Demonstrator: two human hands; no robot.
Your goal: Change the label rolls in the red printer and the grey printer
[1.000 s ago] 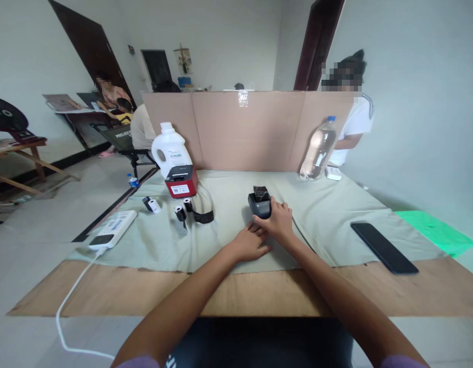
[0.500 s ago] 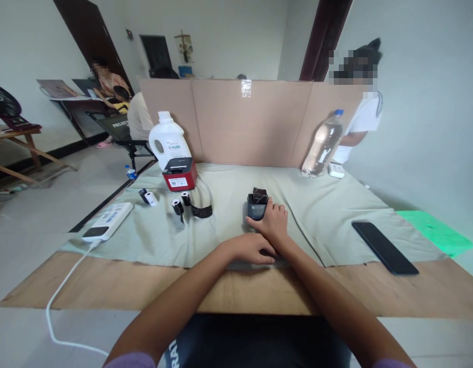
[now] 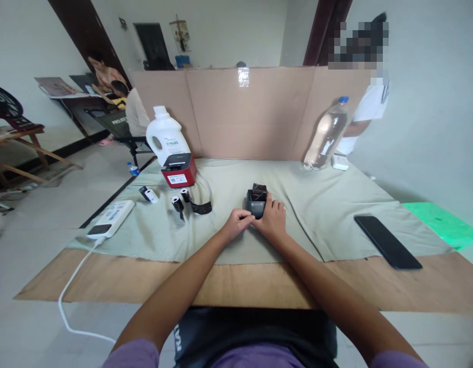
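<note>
A small black printer (image 3: 256,202) with its lid up stands on the pale green cloth (image 3: 321,204) in the middle of the table. My right hand (image 3: 274,219) grips the printer's right and near side. My left hand (image 3: 237,223) has its fingertips pinched at the printer's near left corner; whether they touch it I cannot tell.
A red printer (image 3: 179,171) and a white jug (image 3: 165,138) stand at the back left, with small paper rolls (image 3: 178,203) and a white power bank (image 3: 111,219) nearby. A water bottle (image 3: 327,134) leans at the back right. A black phone (image 3: 387,248) lies right. A person stands behind the cardboard screen (image 3: 252,112).
My left hand lifted off the cloth and moved forward to the black printer's left corner. My right hand has stayed on the printer. The view has tilted down slightly.
</note>
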